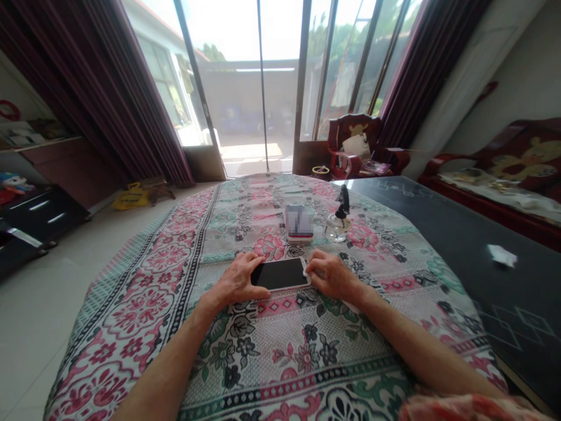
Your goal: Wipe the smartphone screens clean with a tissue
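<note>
- Head view, looking down over your forearms: a white-rimmed phone point(280, 273) lies between your hands on the tabletop point(302, 383), dark screen facing up, long side running left to right.
- Your left hand point(243, 277) pinches the phone's left end across its width, thumb at the near edge and fingers at the far edge, with the thumb spread well apart from the others. This grip is a sound anchor; press just enough to stop the phone from turning.
- Your right hand point(326, 272) is at the phone's right end, its fingers curled close together. Something pale shows at the fingertips, but you cannot tell whether they pinch it or only touch the rim.
- Work that short edge with light, level pressure, since a hard push would probably slide the phone over the patterned cloth point(302, 351), whose weave may ruck up beneath it.
- Hold your left thumb on the rim rather than the glass, so the screen stays uncovered.
- Beyond the phone stand a small blurred-out box point(300, 225) and, to its right, a clear bottle point(337, 229) with a black top; mind both if you reach forward.
</note>
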Demonstrator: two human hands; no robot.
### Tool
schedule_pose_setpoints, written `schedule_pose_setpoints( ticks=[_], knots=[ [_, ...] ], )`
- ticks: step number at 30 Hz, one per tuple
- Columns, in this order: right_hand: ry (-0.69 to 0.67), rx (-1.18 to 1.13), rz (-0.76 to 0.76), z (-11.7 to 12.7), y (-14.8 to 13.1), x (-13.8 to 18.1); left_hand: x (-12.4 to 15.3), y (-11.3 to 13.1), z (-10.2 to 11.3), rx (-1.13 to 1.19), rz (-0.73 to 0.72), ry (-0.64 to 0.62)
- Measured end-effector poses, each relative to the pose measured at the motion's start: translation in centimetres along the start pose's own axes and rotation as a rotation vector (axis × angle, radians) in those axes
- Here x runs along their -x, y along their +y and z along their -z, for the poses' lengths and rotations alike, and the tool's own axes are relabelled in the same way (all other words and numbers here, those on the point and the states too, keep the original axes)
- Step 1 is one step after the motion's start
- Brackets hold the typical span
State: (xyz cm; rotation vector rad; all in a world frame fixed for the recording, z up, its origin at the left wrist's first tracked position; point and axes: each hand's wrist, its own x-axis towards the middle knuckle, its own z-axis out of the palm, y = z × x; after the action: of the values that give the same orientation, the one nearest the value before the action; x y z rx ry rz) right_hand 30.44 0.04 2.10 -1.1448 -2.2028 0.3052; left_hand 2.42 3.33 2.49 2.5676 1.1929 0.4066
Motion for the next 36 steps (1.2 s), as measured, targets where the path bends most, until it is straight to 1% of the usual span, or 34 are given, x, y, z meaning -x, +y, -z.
schedule_pose_setpoints(
  ticks=[4,6,9,12,13,14,16,18,19,21,24,28,29,33,36],
  knots=[
    [-0.077,0.02,0.015,0.2,0.1,0.2,0.1,-0.1,-0.1,0.0,-0.004,0.006],
    [-0.095,0.029,0.018,0.3,0.0,0.2,0.0,-0.2,-0.2,0.001,-0.006,0.007],
    [-0.123,0.039,-0.014,0.8,-0.5,0.2,0.0,-0.2,-0.2,-0.005,-0.008,0.01],
    [-0.27,-0.025,-0.021,1.8,-1.1,0.3,0.0,-0.1,-0.1,-0.007,-0.006,0.01],
    [-0.306,-0.063,-0.016,2.2,-1.2,0.3,0.0,-0.1,-0.1,-0.006,-0.007,0.01],
    [-0.311,-0.098,-0.014,2.5,-1.2,0.2,0.0,-0.1,-0.1,-0.005,-0.008,0.011],
    [-0.223,-0.131,-0.024,2.8,-0.8,0.1,0.0,-0.2,-0.1,-0.004,-0.01,0.012],
    [-0.106,-0.124,-0.03,2.6,-0.4,-0.1,0.0,-0.3,-0.2,-0.005,-0.01,0.01],
    [-0.077,-0.116,-0.027,2.3,-0.3,-0.2,0.0,-0.3,-0.2,-0.006,-0.01,0.008],
    [-0.073,-0.093,-0.023,1.6,-0.3,-0.3,-0.1,-0.4,-0.3,-0.007,-0.009,0.006],
    [-0.103,-0.053,-0.032,0.9,-0.7,-0.1,-0.1,-0.3,-0.2,-0.01,-0.004,0.004],
    [-0.213,-0.004,-0.012,0.9,-1.2,0.1,-0.1,-0.3,-0.2,-0.013,0.0,0.006],
    [-0.218,0.015,-0.006,0.9,-1.2,0.1,0.0,-0.3,-0.3,-0.014,0.0,0.007],
    [-0.124,0.096,-0.014,0.1,-0.9,-0.7,-0.1,-0.5,-0.4,-0.014,-0.002,0.007],
    [-0.123,0.2,-0.039,-0.2,-1.4,-1.3,-0.1,-0.3,-0.3,-0.011,0.0,0.005]
  ],
)
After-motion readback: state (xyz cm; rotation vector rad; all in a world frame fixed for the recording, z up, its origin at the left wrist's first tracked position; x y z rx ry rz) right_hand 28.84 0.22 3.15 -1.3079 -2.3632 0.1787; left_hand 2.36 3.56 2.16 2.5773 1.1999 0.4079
